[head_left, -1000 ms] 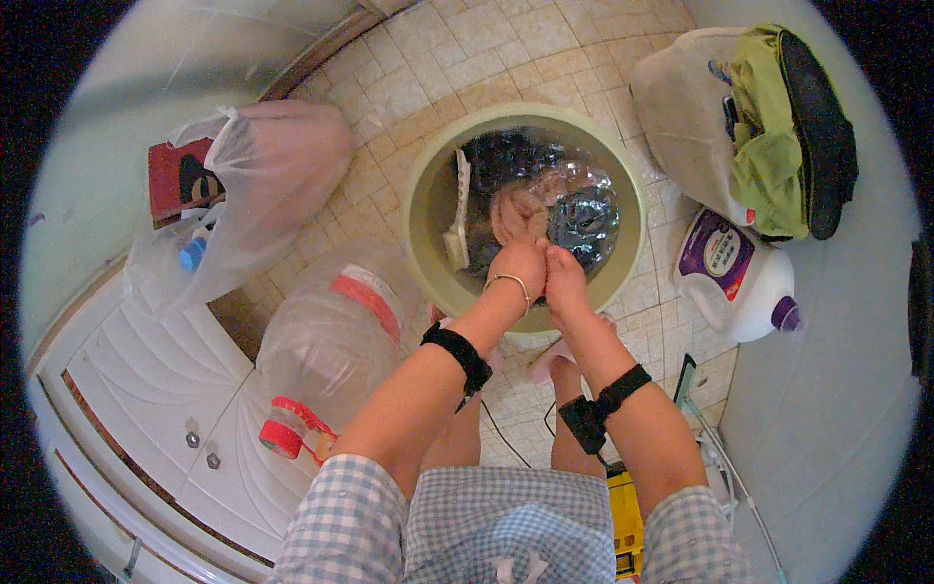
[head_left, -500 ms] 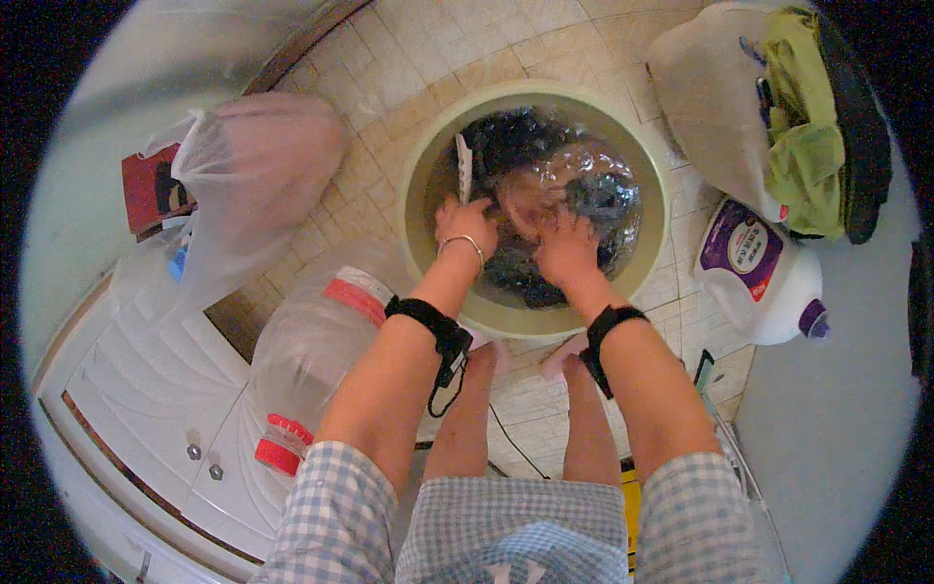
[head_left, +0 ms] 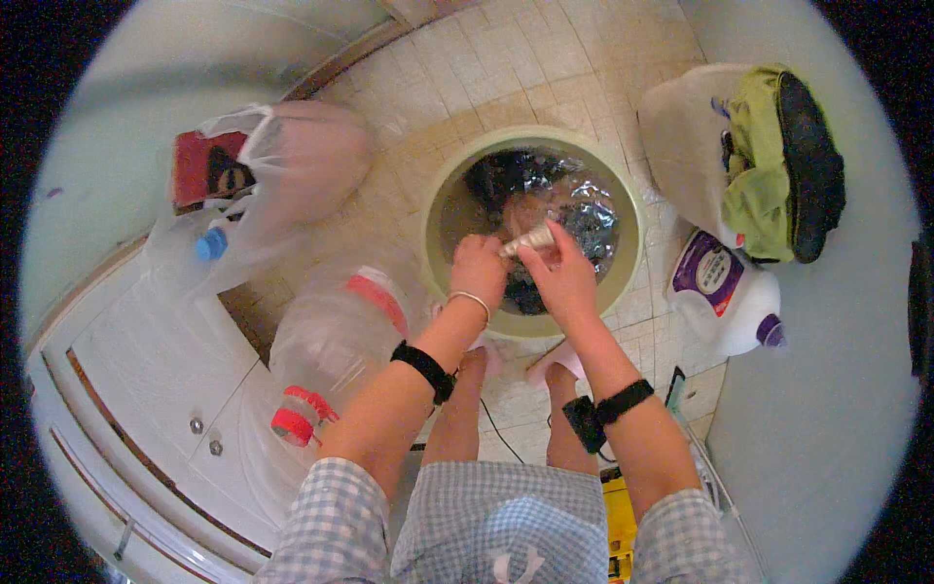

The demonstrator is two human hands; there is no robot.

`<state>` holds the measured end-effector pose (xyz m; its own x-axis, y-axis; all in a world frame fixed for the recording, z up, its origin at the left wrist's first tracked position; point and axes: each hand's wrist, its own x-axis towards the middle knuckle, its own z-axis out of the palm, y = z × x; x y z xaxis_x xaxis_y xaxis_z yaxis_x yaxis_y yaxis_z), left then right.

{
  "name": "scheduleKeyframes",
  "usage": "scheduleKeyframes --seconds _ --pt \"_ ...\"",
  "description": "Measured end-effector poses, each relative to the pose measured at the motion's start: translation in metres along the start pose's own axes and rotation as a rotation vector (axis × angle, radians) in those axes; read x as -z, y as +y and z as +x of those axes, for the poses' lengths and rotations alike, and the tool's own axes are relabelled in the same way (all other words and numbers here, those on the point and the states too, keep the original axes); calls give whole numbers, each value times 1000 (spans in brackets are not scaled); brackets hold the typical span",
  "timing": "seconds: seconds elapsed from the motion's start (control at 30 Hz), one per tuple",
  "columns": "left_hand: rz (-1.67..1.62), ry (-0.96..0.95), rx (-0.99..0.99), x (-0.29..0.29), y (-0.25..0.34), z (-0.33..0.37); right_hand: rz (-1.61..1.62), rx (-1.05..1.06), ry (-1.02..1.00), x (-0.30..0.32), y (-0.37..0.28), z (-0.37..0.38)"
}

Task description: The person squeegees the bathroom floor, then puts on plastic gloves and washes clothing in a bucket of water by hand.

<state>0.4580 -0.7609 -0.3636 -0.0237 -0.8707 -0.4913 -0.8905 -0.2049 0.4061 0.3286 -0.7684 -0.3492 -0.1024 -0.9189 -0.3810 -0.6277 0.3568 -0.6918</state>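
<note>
A round pale-green basin (head_left: 636,219) stands on the floor in front of me, with water and wet dark cloth (head_left: 493,180) in it. A pinkish-brown patch (head_left: 523,211) shows among the dark cloth. Over the near half of the basin, both hands hold a short, pale, tapered piece (head_left: 530,240) whose kind I cannot make out. My right hand (head_left: 564,279) pinches its wider end between thumb and fingers. At its narrow end my left hand (head_left: 479,270) is closed, fingers curled and partly hidden.
Left of the basin are a filled translucent plastic bag (head_left: 316,146) and a large clear bottle (head_left: 326,326) with a red cap, beside a white cabinet (head_left: 146,360). On the right stand a white detergent bottle (head_left: 749,316) and a pale bag (head_left: 676,146) with green cloth (head_left: 764,185).
Both hands have risen from the wet cloth and come together around the pale piece. The white strip by my left hand no longer shows there. The view has shifted.
</note>
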Motion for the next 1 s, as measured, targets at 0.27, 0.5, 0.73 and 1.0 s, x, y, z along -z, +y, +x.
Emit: scheduleKeyframes --seconds 0.27,0.5,0.73,1.0 --pt "82 46 -270 49 31 -48 -141 -103 -286 78 -76 -19" --pt "83 56 -8 81 39 -84 -569 474 -124 103 -84 -52" --pt "114 40 194 110 56 -139 -662 656 -62 121 -86 -80" --pt "68 40 360 165 84 -235 -811 688 -56 168 -129 -123"
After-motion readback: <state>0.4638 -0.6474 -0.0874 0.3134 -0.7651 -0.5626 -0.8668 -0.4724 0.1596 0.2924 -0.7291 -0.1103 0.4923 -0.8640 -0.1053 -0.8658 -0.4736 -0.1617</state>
